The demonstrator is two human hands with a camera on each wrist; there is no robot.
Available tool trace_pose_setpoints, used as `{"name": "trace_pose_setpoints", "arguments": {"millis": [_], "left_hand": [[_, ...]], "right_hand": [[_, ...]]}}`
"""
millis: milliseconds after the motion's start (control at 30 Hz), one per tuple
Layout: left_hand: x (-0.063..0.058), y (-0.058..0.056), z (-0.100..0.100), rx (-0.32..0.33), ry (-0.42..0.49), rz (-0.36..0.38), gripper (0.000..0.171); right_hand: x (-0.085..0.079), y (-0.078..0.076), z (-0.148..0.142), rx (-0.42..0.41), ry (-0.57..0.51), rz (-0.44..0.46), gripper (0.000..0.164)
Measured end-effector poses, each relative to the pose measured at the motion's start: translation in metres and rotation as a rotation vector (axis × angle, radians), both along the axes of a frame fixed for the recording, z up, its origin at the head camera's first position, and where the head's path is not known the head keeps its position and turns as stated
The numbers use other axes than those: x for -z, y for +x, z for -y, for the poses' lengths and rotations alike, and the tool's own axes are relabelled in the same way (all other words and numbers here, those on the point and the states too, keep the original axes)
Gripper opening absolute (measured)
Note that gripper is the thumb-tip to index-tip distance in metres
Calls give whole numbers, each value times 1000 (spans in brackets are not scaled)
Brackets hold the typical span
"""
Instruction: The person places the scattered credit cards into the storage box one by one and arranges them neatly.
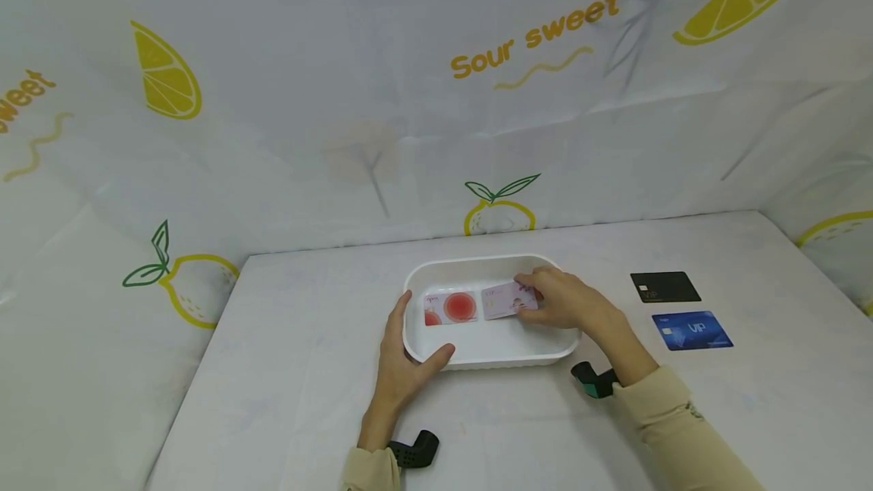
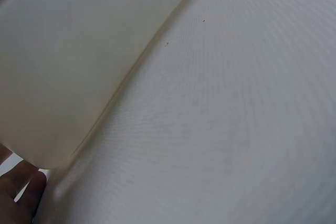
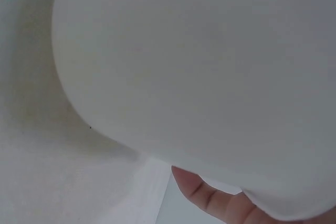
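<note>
A shallow white tray [image 1: 505, 361] with rounded corners stands on the table. My left hand [image 1: 401, 366] grips its left end, thumb over the front rim and fingers along the outer side. In the left wrist view, fingertips [image 2: 32, 190] show at the corner of the tray's wall [image 2: 79, 61]. Inside the tray, my right hand [image 1: 569, 300] pinches the right end of a pale pink card [image 1: 498, 303]. Left of it lies a white card with red circles [image 1: 450, 308]. The tray's wall [image 3: 194, 77] fills most of the right wrist view, hiding the pink card.
To the right of the tray, a black VIP card [image 1: 664, 287] lies on the table above a blue VIP card [image 1: 693, 330]. A lemon-printed white cloth [image 1: 423, 112] hangs behind the table. Black wrist devices [image 1: 417, 451] sit at both wrists.
</note>
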State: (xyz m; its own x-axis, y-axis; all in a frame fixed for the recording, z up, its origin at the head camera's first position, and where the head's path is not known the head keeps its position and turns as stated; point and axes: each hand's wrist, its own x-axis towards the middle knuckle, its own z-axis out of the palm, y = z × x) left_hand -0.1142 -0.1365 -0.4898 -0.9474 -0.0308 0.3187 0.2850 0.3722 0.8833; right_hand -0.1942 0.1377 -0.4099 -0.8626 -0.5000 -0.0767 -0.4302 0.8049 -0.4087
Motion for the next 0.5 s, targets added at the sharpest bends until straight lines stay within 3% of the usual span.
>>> {"name": "trace_pose_setpoints", "arguments": {"millis": [500], "left_hand": [[0, 0, 0, 1, 0, 0, 100]], "right_hand": [[1, 1, 3, -19, 93, -35, 53]]}}
